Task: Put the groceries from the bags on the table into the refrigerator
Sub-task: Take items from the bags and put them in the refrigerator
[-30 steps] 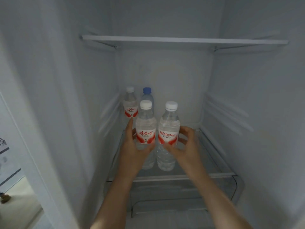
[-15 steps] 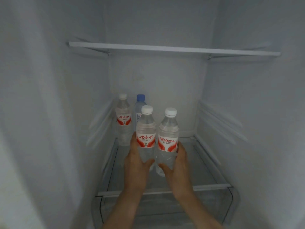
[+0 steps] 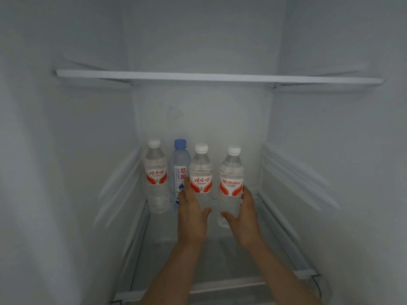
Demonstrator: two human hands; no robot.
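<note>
Bottles line up along the back of the refrigerator's glass shelf (image 3: 284, 225), four of them upright in a rough row. Far left stands a white-capped water bottle (image 3: 156, 179) with a red label, well clear of any hand. Just beside it is the blue-capped bottle (image 3: 180, 170), set slightly further back, and the left hand (image 3: 192, 214) partly hides its lower part.

That left hand wraps the third bottle (image 3: 200, 172): fingers go round its far side next to the blue-capped one, and the thumb curls across the front below the red label. The right hand (image 3: 244, 216) does the same with the fourth bottle (image 3: 231, 177), fingers up the right flank at label height, thumb hooked under the front. So both hands are gripping, one bottle each. Whether the two bottles' bases rest on the glass or hover just above it is hard to tell, since the hands cover them.

As for progress, two bottles look properly stowed and this pair is right at its spot, so my read is that this delivery is close to finished once the hands let go. The white shelf above (image 3: 220, 77) carries nothing visible. The bags and the table are out of view, so how many groceries remain cannot be told.
</note>
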